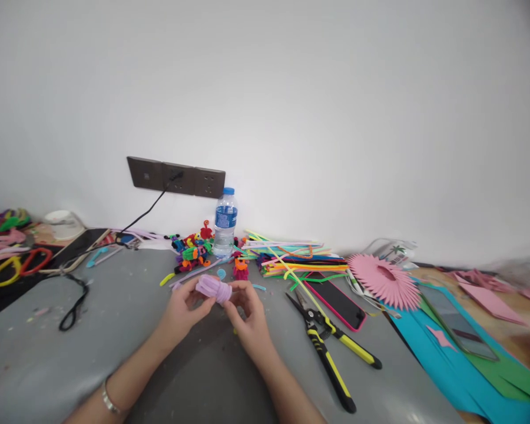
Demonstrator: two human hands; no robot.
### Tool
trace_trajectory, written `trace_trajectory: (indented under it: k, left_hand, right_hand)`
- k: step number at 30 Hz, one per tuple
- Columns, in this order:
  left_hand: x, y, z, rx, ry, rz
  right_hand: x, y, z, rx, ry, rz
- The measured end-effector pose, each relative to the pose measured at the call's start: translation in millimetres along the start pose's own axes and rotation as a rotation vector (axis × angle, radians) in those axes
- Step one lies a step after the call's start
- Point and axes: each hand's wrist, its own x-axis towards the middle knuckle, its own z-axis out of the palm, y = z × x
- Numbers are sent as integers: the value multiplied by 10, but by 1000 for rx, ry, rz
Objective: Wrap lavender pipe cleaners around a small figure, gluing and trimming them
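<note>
A lilac pipe cleaner bundle, folded into loops and wrapped round at its right end, is held above the grey table between both hands. My left hand pinches its looped left part between thumb and fingers. At the wrapped end, my right hand closes thumb and forefinger on it. Just beyond the hands stand small figures of coloured pipe cleaners and an orange-and-red one. Yellow-and-black pruning shears lie with handles spread to the right of my right hand.
Behind are a water bottle and a pile of pipe cleaners. A pink-edged phone, a pink paper fan ring and coloured paper lie rightward. Scissors and a black cable are leftward.
</note>
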Motion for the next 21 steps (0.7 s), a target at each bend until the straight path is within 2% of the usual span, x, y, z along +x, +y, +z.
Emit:
trace_trajectory:
  k: [12, 21]
  left_hand:
    - [-38, 66, 28, -19, 3, 74]
    - [-26, 76, 37, -4, 2, 75]
  right_hand:
    - [-23, 16, 13, 29, 13, 11]
    - [-22, 33, 7, 25, 44, -4]
